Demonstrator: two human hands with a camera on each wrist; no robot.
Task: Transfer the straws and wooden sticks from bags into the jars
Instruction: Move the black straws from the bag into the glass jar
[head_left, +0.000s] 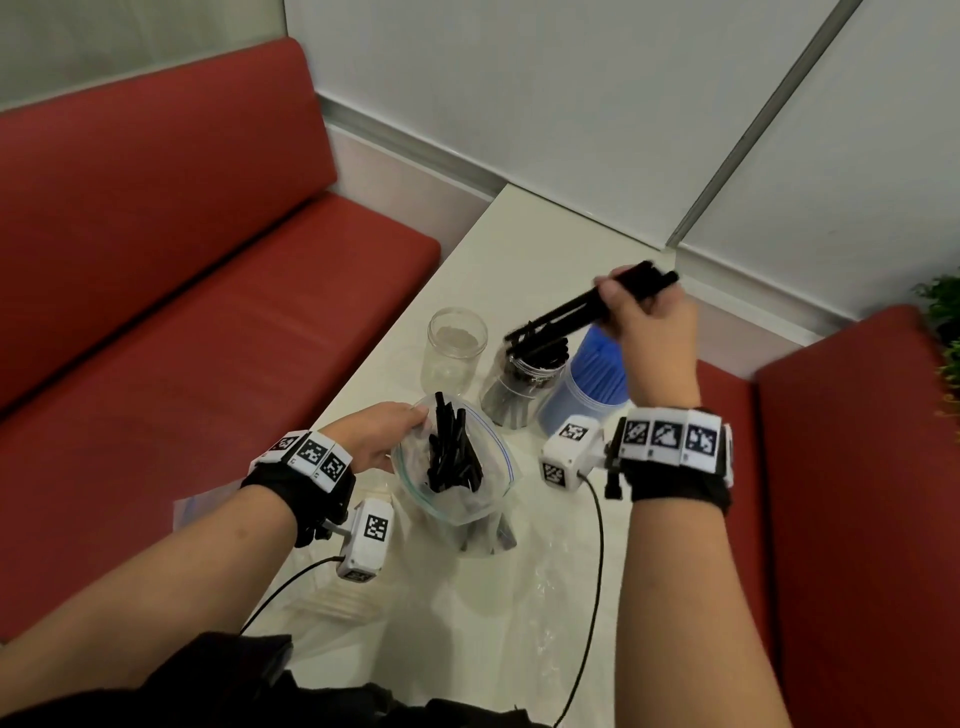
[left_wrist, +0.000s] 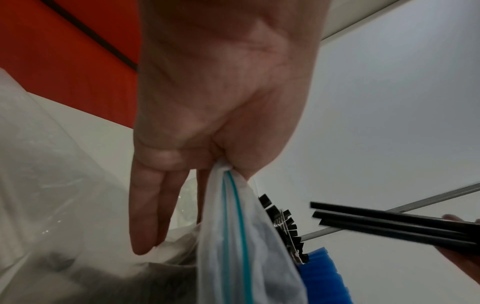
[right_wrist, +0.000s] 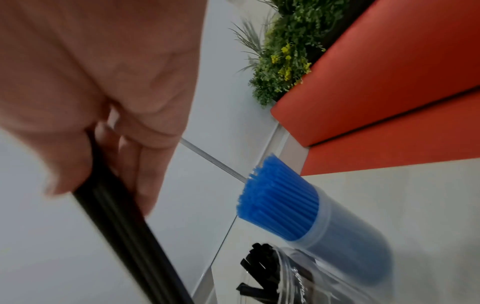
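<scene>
A: Was any brand or writing legible?

B: Only black-and-white coded squares on the wrist bands (head_left: 670, 439). There was some white print on the jar of black straws (right_wrist: 301, 277), too blurred to read.

A: What was the left hand doing?

B: The left hand (head_left: 376, 436) pinched the rim of the zip bag (head_left: 457, 467) between thumb and fingers, holding its mouth open above the white table (head_left: 545, 244). In the left wrist view two fingers (left_wrist: 153, 205) hung straight down beside the bag's teal zip strip. A clump of black straws (head_left: 452, 452) stood inside the bag.

A: And the right?

B: The right hand (head_left: 649, 332) was closed around a bundle of black straws (head_left: 587, 306), held tilted, their lower ends just over the mouth of the jar already partly filled with black straws (head_left: 524, 384).

A: What else stood there?

B: A jar packed with blue straws (head_left: 587, 384), just beside the black-straw jar on its right, and an empty clear jar (head_left: 454, 348) to its left. Empty clear bags (head_left: 519, 613) lay on the table nearer the person. Red benches (head_left: 208, 260) flanked the table, and a green plant (right_wrist: 283, 51) sat behind the right one.
</scene>
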